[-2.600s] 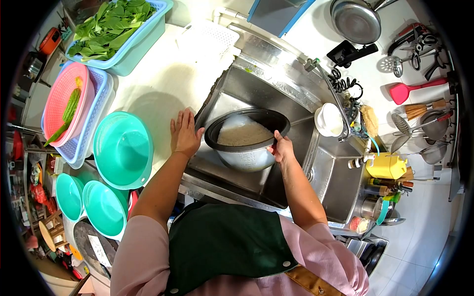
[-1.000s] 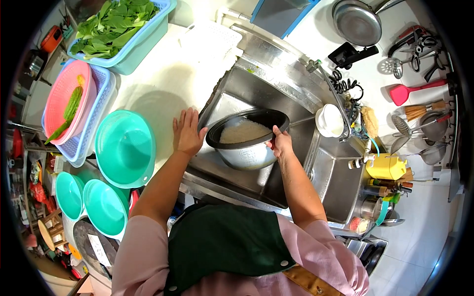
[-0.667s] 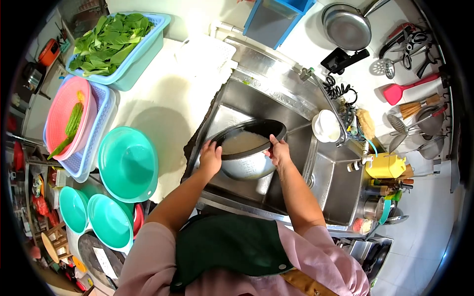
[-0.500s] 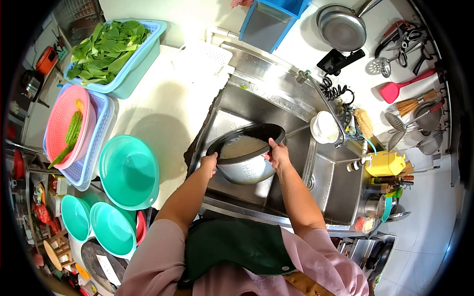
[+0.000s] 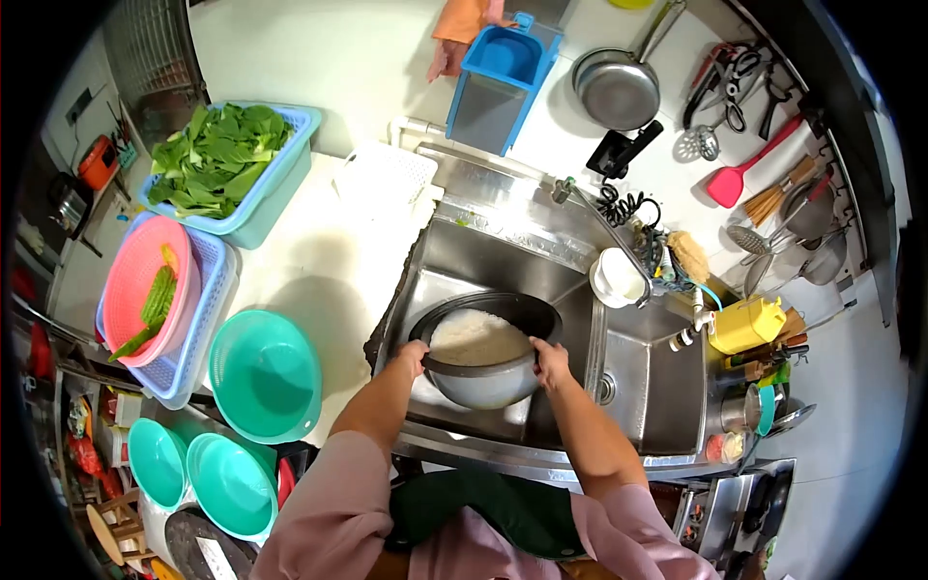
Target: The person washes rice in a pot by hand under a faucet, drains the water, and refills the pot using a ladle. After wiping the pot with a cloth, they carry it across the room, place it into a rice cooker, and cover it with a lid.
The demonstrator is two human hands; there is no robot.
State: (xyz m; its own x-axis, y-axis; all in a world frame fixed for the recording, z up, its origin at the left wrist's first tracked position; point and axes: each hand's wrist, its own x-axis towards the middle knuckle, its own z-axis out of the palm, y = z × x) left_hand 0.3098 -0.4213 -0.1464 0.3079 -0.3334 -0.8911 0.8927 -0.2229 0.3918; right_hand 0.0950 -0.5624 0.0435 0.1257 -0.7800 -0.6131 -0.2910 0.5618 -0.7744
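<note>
A large metal pot with a wide dark rim (image 5: 483, 391) is held over the left sink basin (image 5: 527, 269), tilted a little toward me. Inside it lies a pale, wet, grainy mass that looks like rice (image 5: 474, 336). My left hand (image 5: 414, 358) grips the rim on the left side. On the right side of the rim my right hand (image 5: 551, 364) is closed, fingers wrapped round the edge. The pot's underside is hidden, so I cannot tell whether it touches the basin floor.
Leafy greens (image 5: 217, 159) fill a blue basket at the upper left. A pink basin (image 5: 145, 280) and green basins (image 5: 266, 377) stand at the left. White bowls (image 5: 617, 277) sit by the faucet (image 5: 609, 227). A yellow jug (image 5: 747, 324) stands at the right.
The pot now shows more of its inside and sits lower in view, with both hands still on its rim. The whole view has shifted, with surroundings such as the wall pans displaced.
</note>
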